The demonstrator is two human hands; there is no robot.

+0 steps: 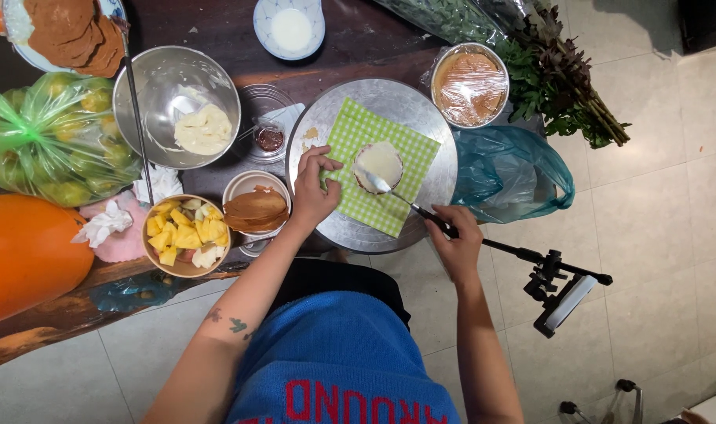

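At frame centre, a small round pancake (378,166), coated white with cream, is lying on a green checked cloth (389,141) atop a metal tray (421,102). The left hand (312,188) is pressing the cloth, fingers spread. The right hand (454,235) is gripping a spoon (397,195), its tip touching the pancake.

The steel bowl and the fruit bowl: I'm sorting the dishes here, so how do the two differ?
The steel bowl is shiny metal and larger; the fruit bowl is tan and smaller. The steel bowl holds a pale cream lump with much bare wall showing; the fruit bowl is heaped with yellow and white chunks. The steel bowl lies farther from the person, the fruit bowl at the table's near edge. Both are round, upright and untouched by the hands.
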